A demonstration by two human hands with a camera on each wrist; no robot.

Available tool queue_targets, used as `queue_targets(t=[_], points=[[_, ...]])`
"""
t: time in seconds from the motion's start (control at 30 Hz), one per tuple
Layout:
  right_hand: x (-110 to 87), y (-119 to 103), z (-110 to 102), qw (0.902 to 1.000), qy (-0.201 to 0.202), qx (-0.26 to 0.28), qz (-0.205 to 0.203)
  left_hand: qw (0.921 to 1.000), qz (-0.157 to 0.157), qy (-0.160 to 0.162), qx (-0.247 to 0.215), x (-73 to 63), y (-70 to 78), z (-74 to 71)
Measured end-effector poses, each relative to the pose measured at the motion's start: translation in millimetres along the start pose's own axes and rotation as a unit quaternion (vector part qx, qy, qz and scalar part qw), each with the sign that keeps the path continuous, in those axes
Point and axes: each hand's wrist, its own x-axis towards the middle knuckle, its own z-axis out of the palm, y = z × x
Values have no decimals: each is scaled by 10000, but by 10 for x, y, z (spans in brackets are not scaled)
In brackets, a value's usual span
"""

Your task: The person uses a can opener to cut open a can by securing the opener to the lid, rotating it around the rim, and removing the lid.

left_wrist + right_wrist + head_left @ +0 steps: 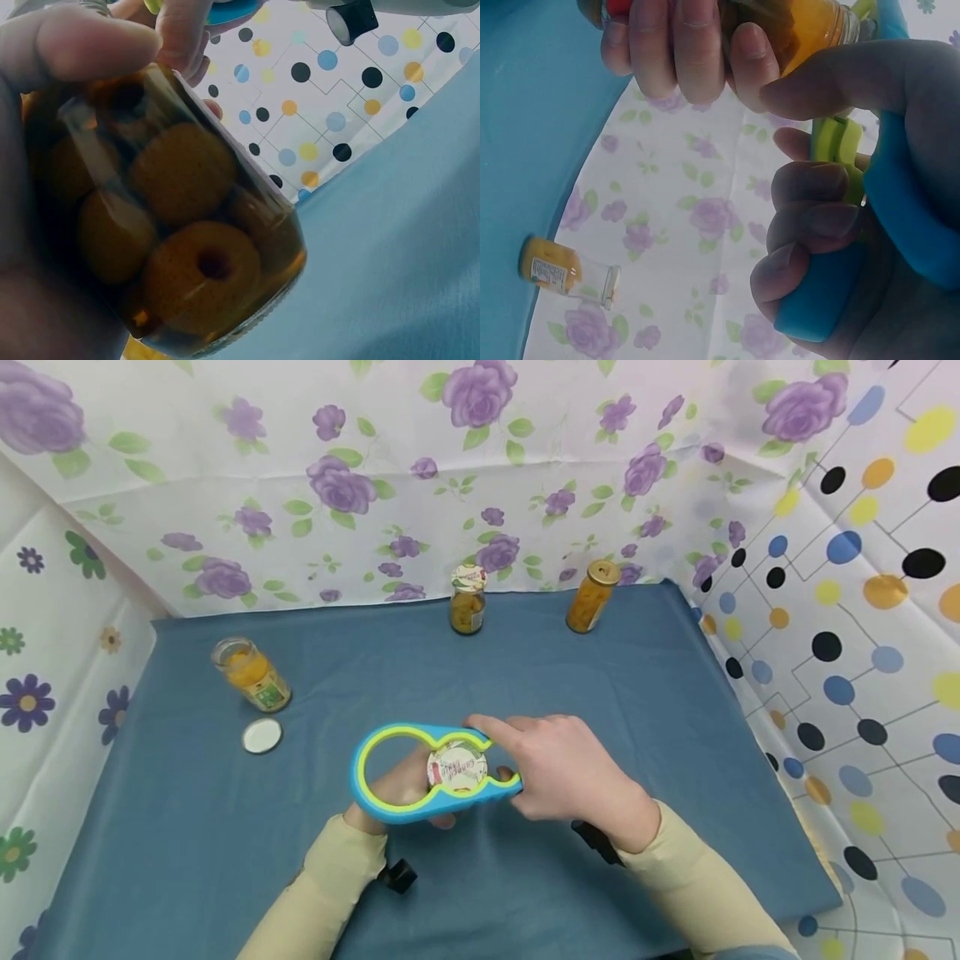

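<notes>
My left hand [405, 777] grips a glass jar [172, 210] of olives, its fingers curled round the side. One olive near the base shows a round hole. On top of the jar is a patterned white lid [456, 766] with printed lettering. A blue and lime-green jar opener [397, 817] surrounds that lid with its smaller ring, while its larger ring lies to the left. With curled fingers, my right hand [566, 760] holds the handle end of the opener. In the right wrist view the blue handle [825, 292] rests inside the palm.
An uncovered jar [258, 678] with orange-yellow contents stands at the left, a loose white lid [262, 736] beside it. Along the back edge stand a jar with a patterned lid [469, 578] and a tall jar with a gold lid [603, 572]. Patterned sheets line the blue tabletop [187, 827].
</notes>
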Motion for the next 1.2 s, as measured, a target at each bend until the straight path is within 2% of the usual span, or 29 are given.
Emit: queue_targets(t=[0.13,0.33,0.43,0.53,0.73,0.83,1.07,1.2], points=[[-2,20,-21,9999,80,35,122,9962,366,-399,-686,64,-53,-29],[-6,51,-63,9995,90,71,283,9844,1141,-920,-969,161,-165,-52],[-17,68,-85,9989,114,122,431,9786,1444,-1029,-1042,189,-186,-65],[-23,83,-104,9981,109,187,581,9781,1553,-986,-976,198,-161,-70],[-41,109,-104,9971,30,303,693,9794,1572,-857,-939,194,-141,-92],[-49,123,-102,9965,104,356,746,9804,1595,-687,-932,181,-143,-111],[-56,152,-133,9921,104,384,1192,9859,1424,-120,-876,142,-125,-155],[-65,178,-129,9902,150,447,1317,9856,1458,-6,-862,114,-125,-168]])
